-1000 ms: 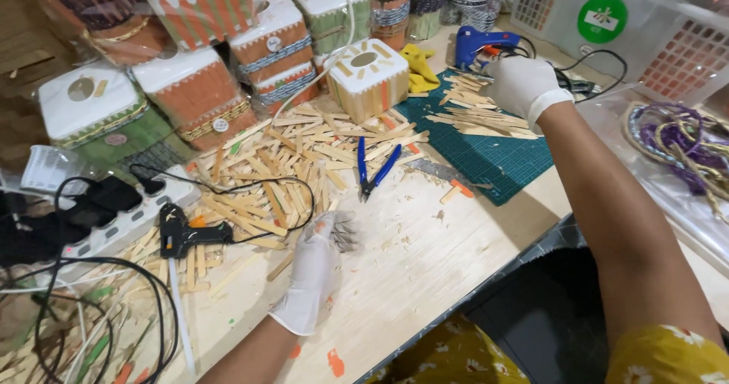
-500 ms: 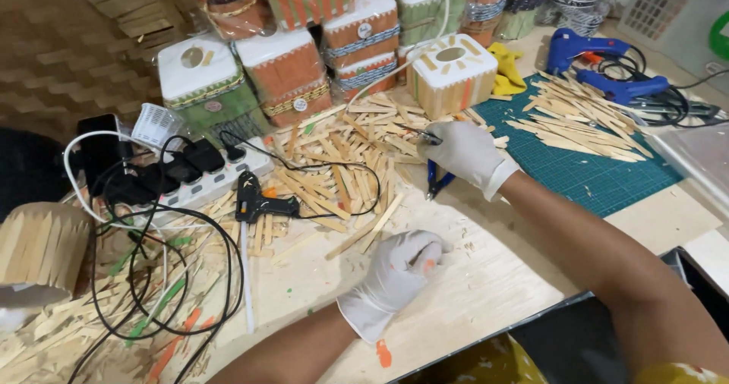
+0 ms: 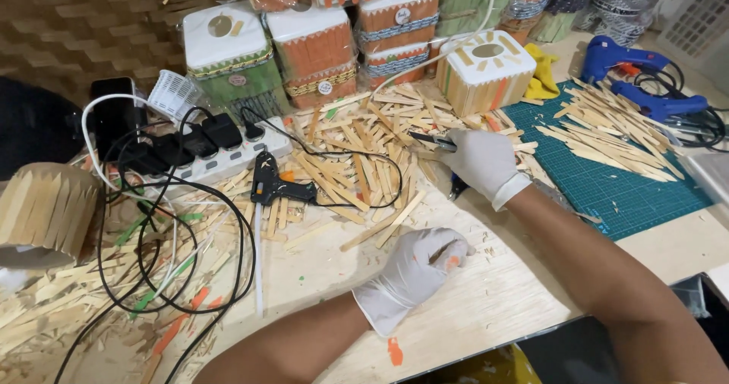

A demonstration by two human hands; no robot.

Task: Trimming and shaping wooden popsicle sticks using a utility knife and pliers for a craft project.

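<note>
head view: right hand (image 3: 484, 162), gloved white, is closed around blue-handled pliers (image 3: 439, 141) above the heap of flat wooden sticks (image 3: 364, 152). left hand (image 3: 420, 266), gloved too, is curled shut on the wooden table (image 3: 486, 308), pinching something small and orange. black glue gun (image 3: 273, 187) lies nearby, beside a white power strip (image 3: 220, 160).

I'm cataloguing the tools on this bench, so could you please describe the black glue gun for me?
The black glue gun lies on its side on the wooden table, beside the white power strip and at the edge of the heap of flat wooden sticks. It looks like matte plastic. A black cord seems to run from it. Neither hand touches it.
</note>
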